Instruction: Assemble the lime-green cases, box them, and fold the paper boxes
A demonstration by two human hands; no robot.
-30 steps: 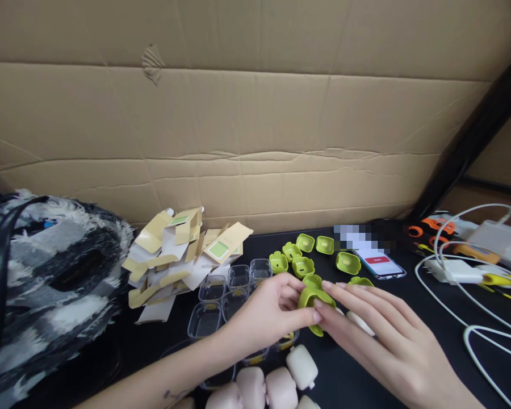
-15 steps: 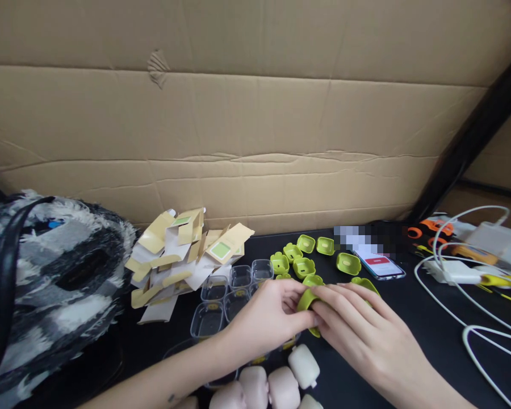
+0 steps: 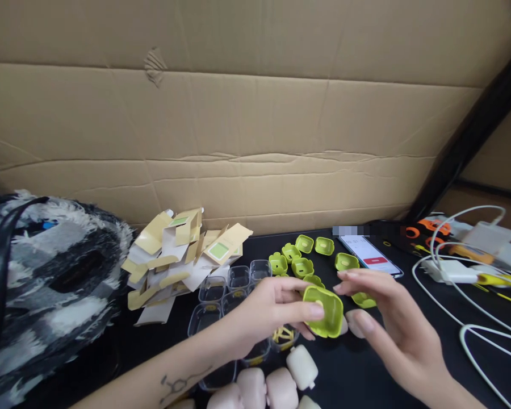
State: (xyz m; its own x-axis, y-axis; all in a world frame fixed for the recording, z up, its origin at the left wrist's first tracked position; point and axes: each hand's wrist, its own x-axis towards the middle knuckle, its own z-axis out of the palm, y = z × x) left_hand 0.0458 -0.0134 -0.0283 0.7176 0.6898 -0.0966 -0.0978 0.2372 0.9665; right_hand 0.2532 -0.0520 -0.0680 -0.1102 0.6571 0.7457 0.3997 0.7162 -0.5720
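Note:
My left hand (image 3: 272,307) grips a light-green, rounded-square plastic shell (image 3: 329,309), its thumb pressed inside the hollow and the other fingers behind. Just to the right, my right hand (image 3: 402,335) is apart from the shell, with thumb and fingers spread. Beyond my hands, several similar green shells (image 3: 303,268) lie on the black table, some with wavy rims. Under my left forearm are clear square tubs (image 3: 213,288); one near my left fingers holds small yellow pieces (image 3: 283,335). Pale pink rounded blocks (image 3: 282,387) and an off-white one (image 3: 303,366) sit at the front.
A heap of opened small cartons (image 3: 187,250) stands behind the tubs. On the left is a shaggy black-and-white bag (image 3: 59,295). At right lie a phone (image 3: 368,253), white cables (image 3: 438,309), a charger (image 3: 449,271) and orange-handled tools (image 3: 436,227). Cardboard (image 3: 255,119) rises behind.
My right hand has let go of the green shell and moved off to the right, opening. My left hand has turned the shell so that its hollow inside faces me.

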